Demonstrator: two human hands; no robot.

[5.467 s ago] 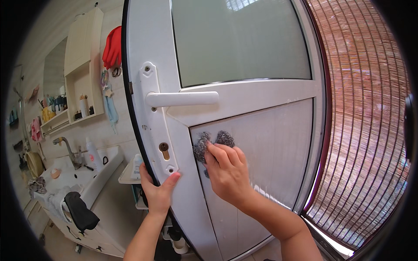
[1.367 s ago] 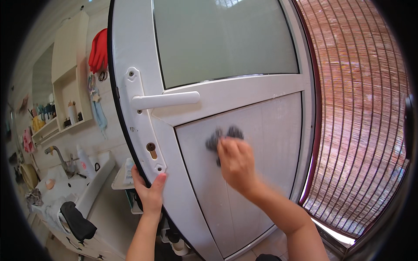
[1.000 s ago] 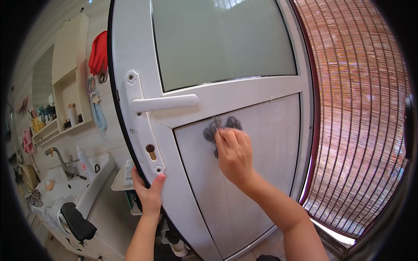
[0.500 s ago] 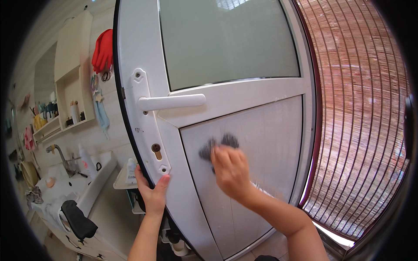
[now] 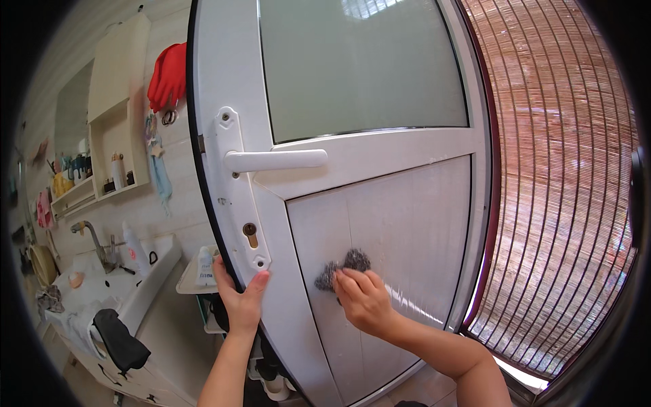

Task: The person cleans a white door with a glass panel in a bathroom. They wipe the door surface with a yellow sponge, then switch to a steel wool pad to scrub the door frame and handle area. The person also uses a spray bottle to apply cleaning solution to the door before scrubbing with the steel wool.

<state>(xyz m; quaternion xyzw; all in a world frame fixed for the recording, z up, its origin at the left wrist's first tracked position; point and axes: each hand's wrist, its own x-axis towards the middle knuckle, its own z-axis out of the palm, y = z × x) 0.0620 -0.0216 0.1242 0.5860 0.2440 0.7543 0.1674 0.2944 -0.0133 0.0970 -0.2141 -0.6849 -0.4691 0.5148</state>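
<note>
A white door (image 5: pixel 380 149) with a frosted glass pane above and a flat lower panel stands in front of me. My right hand (image 5: pixel 366 300) pinches a dark grey scouring pad (image 5: pixel 355 260), which looks like steel wool, against the lower panel. The pad bulges out on both sides of my fingers. Wet streaks and drips run over the panel near it. Below the lock plate, my left hand (image 5: pixel 242 298) grips the door's outer edge, thumb on the front face and fingers wrapped behind. Above it are the keyhole (image 5: pixel 250 235) and the white lever handle (image 5: pixel 278 160).
On the left is a white sink (image 5: pixel 122 285) with a tap (image 5: pixel 95 244) and a black cloth (image 5: pixel 121 339) over its front. Red rubber gloves (image 5: pixel 167 76) hang by a wall cabinet (image 5: pixel 119 108). A reed blind (image 5: pixel 556 183) covers the right side.
My right hand has moved the scouring pad lower on the panel. The left hand keeps its grip, and the door appears slightly further right at its handle side.
</note>
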